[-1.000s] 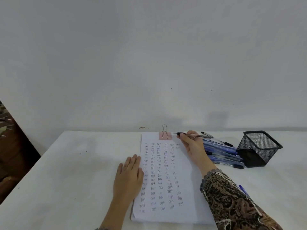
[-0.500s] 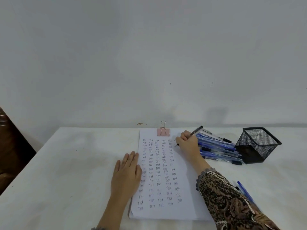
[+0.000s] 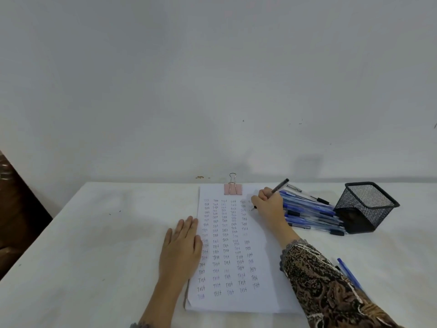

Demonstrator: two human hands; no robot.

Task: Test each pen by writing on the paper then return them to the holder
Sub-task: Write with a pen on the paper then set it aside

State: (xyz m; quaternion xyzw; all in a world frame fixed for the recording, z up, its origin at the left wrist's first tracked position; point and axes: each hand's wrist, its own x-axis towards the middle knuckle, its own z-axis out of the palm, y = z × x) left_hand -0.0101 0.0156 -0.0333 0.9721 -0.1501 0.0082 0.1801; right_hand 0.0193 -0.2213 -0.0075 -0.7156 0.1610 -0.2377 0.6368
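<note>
A white paper stack (image 3: 267, 275), filled with several columns of the word "Test", lies in the middle of the table under a pink binder clip (image 3: 233, 189). My right hand (image 3: 268, 209) grips a black pen (image 3: 280, 185) with its tip on the paper's upper right part. My left hand (image 3: 181, 247) lies flat, fingers straight, on the paper's left edge. A pile of blue pens (image 3: 309, 214) lies right of my right hand. The black mesh holder (image 3: 365, 205) stands tilted beyond the pile and looks empty.
Another blue pen (image 3: 348, 272) lies on the white table (image 3: 94, 245) beside my right sleeve. A white wall rises just behind the table. A dark brown object (image 3: 14, 209) stands off the table's left edge.
My right hand turned the black pen from lying level above the page to an upright writing grip and brought its tip down onto the paper. My left hand stayed put.
</note>
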